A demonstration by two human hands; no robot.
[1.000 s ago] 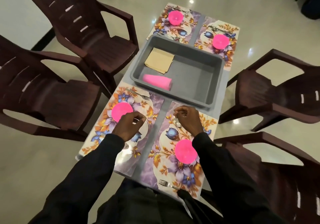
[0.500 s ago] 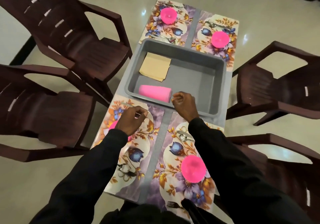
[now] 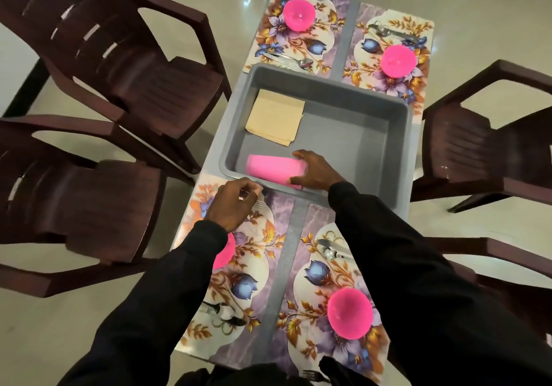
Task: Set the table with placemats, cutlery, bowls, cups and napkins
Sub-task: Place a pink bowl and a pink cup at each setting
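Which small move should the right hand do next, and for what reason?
Probably lift the pink cups out of the grey tub: the right hand grips their end, they lie on their side, and no placemat shows a cup.

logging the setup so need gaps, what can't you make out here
Head view only:
near-left bowl: mostly under the left sleeve
cup stack: count unclear, right hand covers its end
left hand: fingers hide whether it holds anything
near-right fork: handle hidden by dark clothing

Right grip (image 3: 313, 173) clasps pink plastic cup (image 3: 273, 170) lying sideways in grey plastic tub (image 3: 373, 146); left grip (image 3: 234, 205) pinches metal fork (image 3: 260, 205) over floral placemat (image 3: 263, 254).
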